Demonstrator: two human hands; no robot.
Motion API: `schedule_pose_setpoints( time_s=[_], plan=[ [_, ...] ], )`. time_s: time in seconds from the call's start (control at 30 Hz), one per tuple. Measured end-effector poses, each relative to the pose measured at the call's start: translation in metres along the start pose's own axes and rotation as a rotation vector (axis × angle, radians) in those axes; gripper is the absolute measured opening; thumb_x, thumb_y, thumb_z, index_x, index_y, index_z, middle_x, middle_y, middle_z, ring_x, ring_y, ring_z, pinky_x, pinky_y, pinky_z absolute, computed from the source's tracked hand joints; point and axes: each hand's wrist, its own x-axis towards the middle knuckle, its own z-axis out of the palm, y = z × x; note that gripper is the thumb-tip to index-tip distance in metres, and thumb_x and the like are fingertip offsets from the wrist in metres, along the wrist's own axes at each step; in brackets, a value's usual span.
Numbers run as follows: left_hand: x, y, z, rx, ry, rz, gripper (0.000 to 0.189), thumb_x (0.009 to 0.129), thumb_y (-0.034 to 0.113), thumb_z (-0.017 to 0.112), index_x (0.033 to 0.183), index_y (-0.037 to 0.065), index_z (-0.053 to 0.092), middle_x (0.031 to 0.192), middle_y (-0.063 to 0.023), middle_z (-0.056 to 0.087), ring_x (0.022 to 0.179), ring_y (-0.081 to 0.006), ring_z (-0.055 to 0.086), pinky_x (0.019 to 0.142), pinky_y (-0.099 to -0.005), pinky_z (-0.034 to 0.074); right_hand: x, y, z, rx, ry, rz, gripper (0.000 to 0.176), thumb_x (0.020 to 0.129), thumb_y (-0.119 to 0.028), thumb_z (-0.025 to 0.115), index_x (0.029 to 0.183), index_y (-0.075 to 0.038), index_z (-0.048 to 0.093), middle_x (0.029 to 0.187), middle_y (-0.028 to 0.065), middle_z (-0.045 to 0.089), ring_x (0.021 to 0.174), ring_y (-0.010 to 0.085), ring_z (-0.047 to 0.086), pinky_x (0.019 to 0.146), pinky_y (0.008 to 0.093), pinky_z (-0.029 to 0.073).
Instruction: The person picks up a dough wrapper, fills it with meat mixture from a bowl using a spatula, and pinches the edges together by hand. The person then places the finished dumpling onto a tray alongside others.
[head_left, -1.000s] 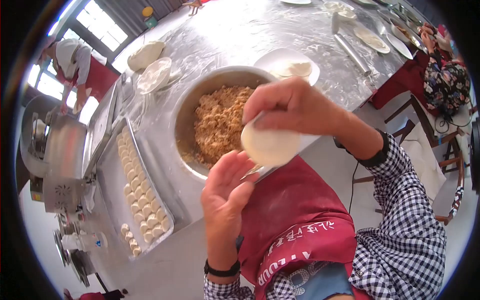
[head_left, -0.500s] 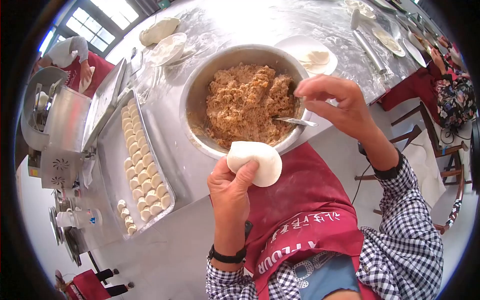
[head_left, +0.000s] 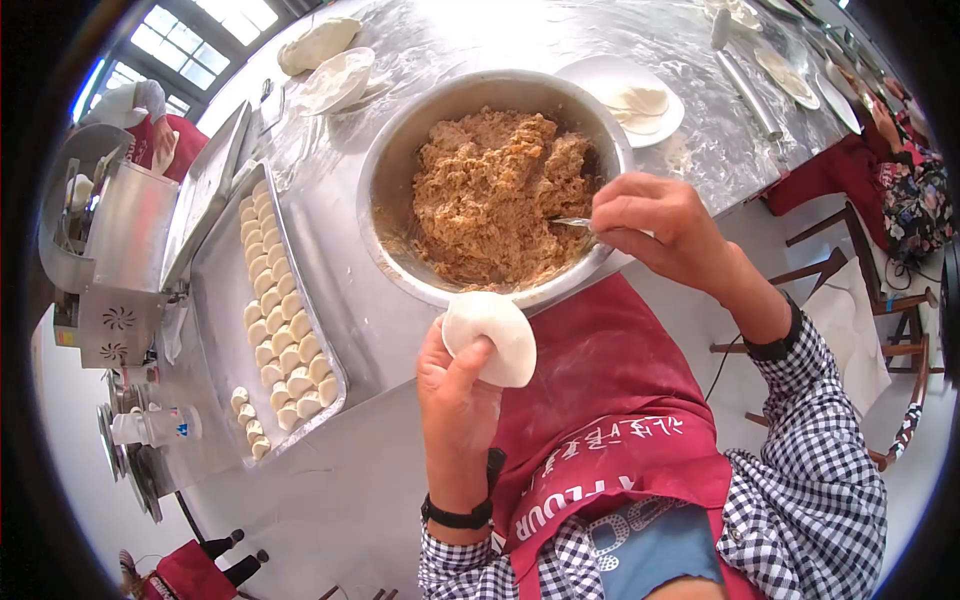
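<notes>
A round, white dough wrapper (head_left: 506, 338) rests in my left hand (head_left: 455, 375), pinched between the thumb and fingers just below the near rim of the bowl. Brown minced filling (head_left: 500, 195) is heaped in the large steel bowl (head_left: 372, 205). My right hand (head_left: 655, 222) is closed on the handle of a metal spoon (head_left: 572, 222) at the bowl's right rim. The spoon's bowl is sunk in the filling and hidden.
Left of the bowl lies a metal tray (head_left: 222, 310) with rows of dumplings (head_left: 270, 290). Behind the bowl are a plate of stacked wrappers (head_left: 640, 105), a bowl of flour (head_left: 337, 82) and a lump of dough (head_left: 320, 46). Other people stand around the table.
My right hand has come down onto the spoon handle and closed around it. The wrapper in my left hand has shifted slightly left and tilted.
</notes>
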Motion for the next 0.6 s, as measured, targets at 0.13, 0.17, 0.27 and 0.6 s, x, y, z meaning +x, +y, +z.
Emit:
schedule_pose_setpoints(
  time_s=[0.13, 0.17, 0.27, 0.6],
  plan=[
    [-0.007, -0.006, -0.005, -0.064, 0.026, -0.093, 0.036, 0.08, 0.009, 0.061, 0.113, 0.002, 0.049, 0.094, -0.0093, 0.06, 0.081, -0.0193, 0.062, 0.063, -0.0314, 0.055, 0.017, 0.013, 0.004, -0.036, -0.009, -0.053, 0.007, 0.075, -0.006, 0.063, 0.08, -0.003, 0.06, 0.077, 0.0088, 0.06, 0.07, 0.0264, 0.059, 0.062, 0.0335, 0.047],
    [-0.009, -0.008, -0.004, -0.091, 0.042, -0.114, 0.035, 0.081, 0.01, 0.062, 0.112, 0.003, 0.049, 0.092, -0.0088, 0.06, 0.079, -0.0184, 0.062, 0.058, -0.0302, 0.055, 0.019, 0.016, 0.005, -0.034, -0.01, -0.052, 0.007, 0.075, -0.006, 0.063, 0.08, -0.003, 0.06, 0.077, 0.0088, 0.06, 0.07, 0.0264, 0.059, 0.062, 0.0335, 0.047],
    [-0.013, -0.013, -0.01, -0.076, 0.054, -0.139, 0.031, 0.082, 0.011, 0.063, 0.109, 0.003, 0.051, 0.092, -0.0088, 0.06, 0.078, -0.0174, 0.062, 0.056, -0.0297, 0.055, 0.024, 0.019, 0.006, 0.013, -0.08, -0.028, 0.006, 0.075, -0.007, 0.062, 0.079, -0.003, 0.059, 0.074, 0.0094, 0.06, 0.069, 0.028, 0.059, 0.061, 0.0341, 0.047],
    [-0.014, -0.019, -0.015, -0.072, 0.077, -0.159, 0.026, 0.081, 0.009, 0.064, 0.104, 0.002, 0.053, 0.093, -0.0108, 0.061, 0.078, -0.0178, 0.062, 0.056, -0.0289, 0.055, 0.013, 0.013, -0.002, 0.236, -0.049, 0.174, 0.005, 0.079, -0.002, 0.062, 0.084, -0.001, 0.063, 0.073, 0.0038, 0.064, 0.067, 0.0089, 0.057, 0.062, 0.0234, 0.047]
  ],
)
